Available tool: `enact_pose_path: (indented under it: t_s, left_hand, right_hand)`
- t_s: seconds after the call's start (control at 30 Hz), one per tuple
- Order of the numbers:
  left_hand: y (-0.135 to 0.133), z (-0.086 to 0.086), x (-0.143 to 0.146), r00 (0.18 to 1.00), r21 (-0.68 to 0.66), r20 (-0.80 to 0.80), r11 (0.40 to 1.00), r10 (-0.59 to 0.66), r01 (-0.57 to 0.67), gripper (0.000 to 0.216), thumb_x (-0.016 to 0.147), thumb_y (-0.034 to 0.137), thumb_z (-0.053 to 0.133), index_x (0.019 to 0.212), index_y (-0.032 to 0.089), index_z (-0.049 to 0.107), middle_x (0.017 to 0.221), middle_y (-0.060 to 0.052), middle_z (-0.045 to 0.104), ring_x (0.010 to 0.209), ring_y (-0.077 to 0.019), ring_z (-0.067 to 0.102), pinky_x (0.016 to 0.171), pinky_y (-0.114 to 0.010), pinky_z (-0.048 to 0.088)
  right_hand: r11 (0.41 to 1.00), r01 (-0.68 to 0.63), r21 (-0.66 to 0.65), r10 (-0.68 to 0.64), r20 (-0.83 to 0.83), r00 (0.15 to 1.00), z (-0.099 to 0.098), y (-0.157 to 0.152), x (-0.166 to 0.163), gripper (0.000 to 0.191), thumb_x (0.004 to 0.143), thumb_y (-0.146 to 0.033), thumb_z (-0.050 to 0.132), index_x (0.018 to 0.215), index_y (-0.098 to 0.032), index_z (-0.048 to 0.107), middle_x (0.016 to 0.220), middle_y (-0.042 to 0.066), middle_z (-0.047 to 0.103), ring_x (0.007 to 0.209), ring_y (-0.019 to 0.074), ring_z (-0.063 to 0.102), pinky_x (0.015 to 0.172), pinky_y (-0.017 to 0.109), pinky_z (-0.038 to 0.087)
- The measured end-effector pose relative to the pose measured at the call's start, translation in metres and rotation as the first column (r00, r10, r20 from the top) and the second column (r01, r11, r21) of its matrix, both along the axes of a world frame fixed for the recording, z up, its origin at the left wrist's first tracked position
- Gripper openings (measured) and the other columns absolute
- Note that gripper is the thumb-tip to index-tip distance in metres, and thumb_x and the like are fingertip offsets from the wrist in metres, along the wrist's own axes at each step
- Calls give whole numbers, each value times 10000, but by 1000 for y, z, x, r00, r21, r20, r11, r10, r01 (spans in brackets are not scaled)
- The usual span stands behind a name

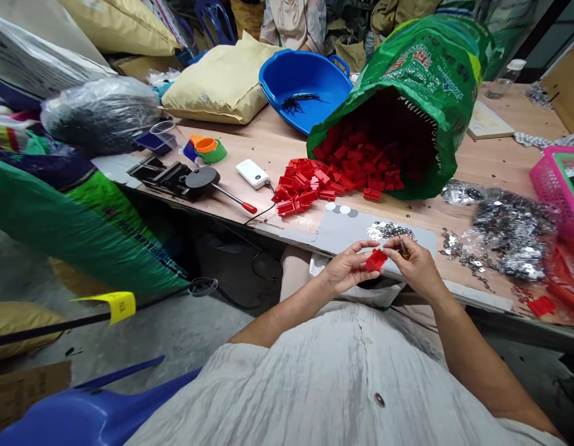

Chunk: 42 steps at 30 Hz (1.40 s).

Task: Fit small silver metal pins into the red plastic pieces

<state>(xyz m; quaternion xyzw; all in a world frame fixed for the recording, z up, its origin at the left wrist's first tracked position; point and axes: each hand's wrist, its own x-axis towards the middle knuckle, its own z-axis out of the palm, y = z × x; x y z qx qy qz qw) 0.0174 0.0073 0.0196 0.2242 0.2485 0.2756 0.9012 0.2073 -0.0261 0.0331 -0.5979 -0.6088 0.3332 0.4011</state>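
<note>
The held small, boxy red piece (375, 261) looks like smooth, hard plastic with a slight sheen, as do the heaped red boxy pieces (302, 186). Thin, flat silvery parts (390, 231) shine like bare metal. The large green printed sack (403, 74) is glossy, creased plastic; the round blue basin (310, 71), smooth shiny plastic. The light-brown desk (243, 141) looks wooden, faintly glossy. The pale shirt (310, 371) is matt, crinkled cloth.

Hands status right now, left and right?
Left hand: closed, holding a red plastic part.
Right hand: closed, holding a small slim tool; exact type can't be told.
</note>
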Motion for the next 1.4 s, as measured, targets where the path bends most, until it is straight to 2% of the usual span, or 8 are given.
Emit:
enact_pose_path:
  t_s: [0.27, 0.6, 0.8, 0.97, 1.1, 1.23, 1.3, 1.4]
  left_hand:
    - [-4, 0, 2, 998, 0, -58, 1000, 3, -3, 283, 825, 190, 672, 1091, 164, 579, 931, -59, 684, 713, -149, 717, 637, -215, 563]
    - [-3, 2, 4, 1000, -162, -12, 986, 27, -28, 239, 865, 216, 636, 1074, 101, 637, 948, -95, 711, 787, -150, 716, 750, -220, 560]
    - [-3, 2, 4, 1000, -128, -12, 992, 11, -13, 321, 779, 123, 693, 1094, 103, 636, 965, -77, 710, 791, -145, 715, 787, -215, 554]
    - [-5, 2, 3, 992, -52, -128, 998, 19, -26, 363, 809, 236, 703, 1155, 153, 625, 953, -74, 720, 768, -139, 710, 771, -246, 564]
    - [-4, 0, 0, 980, 24, -198, 999, 31, -27, 367, 804, 299, 716, 1140, 169, 643, 947, -77, 731, 864, -187, 717, 853, -339, 575]
    - [-2, -2, -3, 975, 76, -212, 996, 68, -53, 319, 804, 308, 717, 1072, 139, 681, 917, -78, 736, 916, -194, 706, 940, -383, 553]
    - [-1, -3, -3, 973, 89, -217, 994, 84, -66, 311, 803, 311, 718, 1058, 134, 692, 945, -80, 736, 934, -196, 703, 965, -386, 542]
    - [-1, -4, -2, 974, 101, -210, 993, 86, -66, 332, 809, 335, 715, 1077, 141, 691, 993, -83, 732, 972, -202, 696, 990, -395, 527]
  right_hand:
    - [996, -50, -72, 53, 42, 998, -4, -1, 4, 155, 864, -381, 621, 887, -229, 640, 860, 17, 684, 755, 168, 617, 688, 296, 463]
    - [995, -42, -95, 43, 6, 999, -2, -7, 11, 243, 913, -443, 550, 943, -216, 632, 850, 14, 665, 711, 145, 566, 672, 283, 439]
    - [995, -71, -70, 72, 16, 997, -3, -18, 16, 212, 899, -404, 577, 969, -218, 652, 910, 28, 686, 774, 158, 599, 707, 284, 455]
    - [995, -74, -65, 74, 4, 997, -5, -26, 14, 196, 906, -380, 562, 962, -221, 664, 950, 35, 701, 831, 170, 627, 743, 286, 477]
    - [996, 53, -65, -49, 58, 997, -16, -34, 29, 180, 894, -365, 565, 942, -223, 666, 936, 28, 706, 852, 177, 636, 771, 290, 472]
    - [955, 296, -26, -285, 194, 939, -28, -51, 72, 205, 873, -368, 561, 943, -214, 676, 923, 48, 716, 838, 200, 642, 767, 315, 471]
    - [898, 439, 36, -430, 294, 854, -32, -64, 102, 223, 864, -363, 548, 937, -203, 686, 929, 69, 723, 830, 216, 642, 768, 334, 472]
    - [791, 599, 121, -573, 488, 659, -35, -82, 144, 253, 855, -353, 531, 932, -186, 705, 928, 107, 726, 833, 249, 634, 764, 368, 460]
